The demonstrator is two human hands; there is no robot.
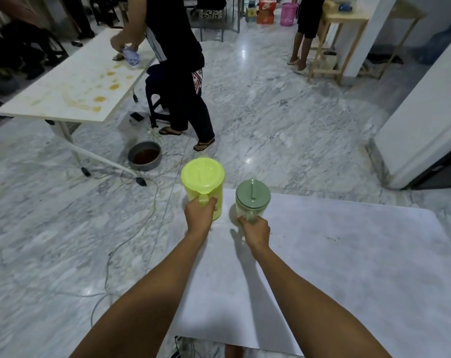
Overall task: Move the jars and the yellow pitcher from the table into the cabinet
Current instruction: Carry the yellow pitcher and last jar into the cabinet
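Fingers of the left hand (198,211) wrap the yellow pitcher (203,186) handle at the counter (348,254) edge; the right hand (255,229) grips the clear jar (252,200), hiding its handle.

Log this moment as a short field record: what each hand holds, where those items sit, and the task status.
left hand: closed on the handle of the yellow pitcher
right hand: gripping the clear jar, which has a green lid
location: both items at the far edge of the white table
lids: both on
cabinet: not identifiable in view
status: neither item stored yet
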